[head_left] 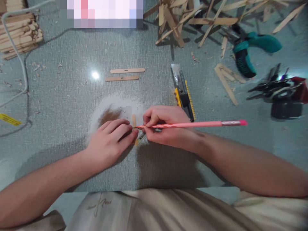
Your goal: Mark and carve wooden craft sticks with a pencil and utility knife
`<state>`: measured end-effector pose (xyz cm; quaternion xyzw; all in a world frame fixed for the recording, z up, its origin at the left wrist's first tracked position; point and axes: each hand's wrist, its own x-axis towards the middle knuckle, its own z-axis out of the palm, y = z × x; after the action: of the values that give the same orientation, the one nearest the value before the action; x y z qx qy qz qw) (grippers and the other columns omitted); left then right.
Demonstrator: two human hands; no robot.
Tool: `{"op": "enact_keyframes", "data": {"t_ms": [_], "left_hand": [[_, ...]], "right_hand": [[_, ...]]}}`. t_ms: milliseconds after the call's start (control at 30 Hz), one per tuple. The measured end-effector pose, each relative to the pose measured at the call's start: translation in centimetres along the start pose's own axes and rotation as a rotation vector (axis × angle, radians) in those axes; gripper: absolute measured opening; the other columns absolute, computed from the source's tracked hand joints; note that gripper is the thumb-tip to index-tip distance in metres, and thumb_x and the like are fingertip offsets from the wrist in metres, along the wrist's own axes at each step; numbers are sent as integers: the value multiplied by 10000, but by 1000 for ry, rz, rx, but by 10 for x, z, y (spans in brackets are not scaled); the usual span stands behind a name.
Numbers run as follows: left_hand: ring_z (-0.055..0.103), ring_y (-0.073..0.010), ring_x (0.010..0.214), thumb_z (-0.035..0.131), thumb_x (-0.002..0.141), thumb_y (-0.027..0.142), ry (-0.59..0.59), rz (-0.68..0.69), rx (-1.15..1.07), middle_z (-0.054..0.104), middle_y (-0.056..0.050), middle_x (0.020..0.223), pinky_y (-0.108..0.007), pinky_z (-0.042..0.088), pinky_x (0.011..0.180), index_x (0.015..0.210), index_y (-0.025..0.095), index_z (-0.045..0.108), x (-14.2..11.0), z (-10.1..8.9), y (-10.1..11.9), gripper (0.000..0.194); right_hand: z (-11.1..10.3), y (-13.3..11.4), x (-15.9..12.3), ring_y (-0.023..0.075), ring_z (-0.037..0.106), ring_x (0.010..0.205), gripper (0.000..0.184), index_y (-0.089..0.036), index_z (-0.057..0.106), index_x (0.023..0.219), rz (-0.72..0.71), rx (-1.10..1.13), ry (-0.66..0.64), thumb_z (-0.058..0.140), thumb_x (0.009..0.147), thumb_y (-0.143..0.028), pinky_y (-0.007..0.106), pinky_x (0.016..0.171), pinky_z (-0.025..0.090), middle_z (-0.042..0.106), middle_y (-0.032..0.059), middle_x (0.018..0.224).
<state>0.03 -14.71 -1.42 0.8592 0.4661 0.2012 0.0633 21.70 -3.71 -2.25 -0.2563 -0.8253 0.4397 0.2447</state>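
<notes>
Your right hand (pixel 166 126) grips a pink pencil (pixel 192 124) between thumb and fingers, closed firmly on the shaft near the tip. The pencil lies almost level, eraser end pointing right, tip resting on a short wooden stick (pixel 134 123). That stick stands roughly upright in the view, between your 2 hands, on the grey mat (pixel 60 106) just in front of your body.

Your left hand (pixel 112 141) lies palm down, fingers curled and pressed against the left side of the stick, pinning it to the mat; it grasps nothing else. A small dark-and-white item shows under the lower end of the stick; too small to identify.

Around the stick: a pale dusty patch with a brown smear (pixel 109 115) on the mat, just beyond your left fingers.

Farther out, 2 flat sticks (pixel 125 74) lie parallel, well apart from your hands. A yellow utility knife (pixel 183 93) lies just beyond your right hand, blade end away from you.

Top right: a loose heap of stick offcuts (pixel 192 19), teal-handled pliers (pixel 247 51), and dark tools (pixel 279 88), blurred. Top left: a stack of sticks (pixel 19 35) and a grey cable (pixel 21 61). A yellow tag (pixel 9 119) sits at the left edge.
</notes>
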Motion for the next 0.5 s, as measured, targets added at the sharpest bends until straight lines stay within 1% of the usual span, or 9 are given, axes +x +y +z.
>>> {"op": "enact_keyframes", "data": {"t_ms": [167,333,500], "left_hand": [[715,-247,1104,564,1069,204,12,-5,2,759,-48,1017,-373,622,876,1170,150,692,0,1,1,172],[712,-245,1105,553,1076,207,19,-12,-7,760,-48,1015,-375,623,873,1157,155,696,0,2,1,172],[715,-253,1100,574,1065,201,17,-4,-10,760,-53,1019,-374,627,869,1152,148,700,0,1,0,162]], "right_hand": [[0,1,0,111,616,625,221,-249,519,717,-21,19,3,682,803,-127,275,557,432,701,-44,769],[-1,0,0,121,613,618,225,-254,516,706,3,0,-10,684,796,-134,292,558,430,703,-42,767],[-1,0,0,118,615,617,230,-254,520,710,-5,0,-5,692,790,-125,288,554,423,706,-47,768]]}}
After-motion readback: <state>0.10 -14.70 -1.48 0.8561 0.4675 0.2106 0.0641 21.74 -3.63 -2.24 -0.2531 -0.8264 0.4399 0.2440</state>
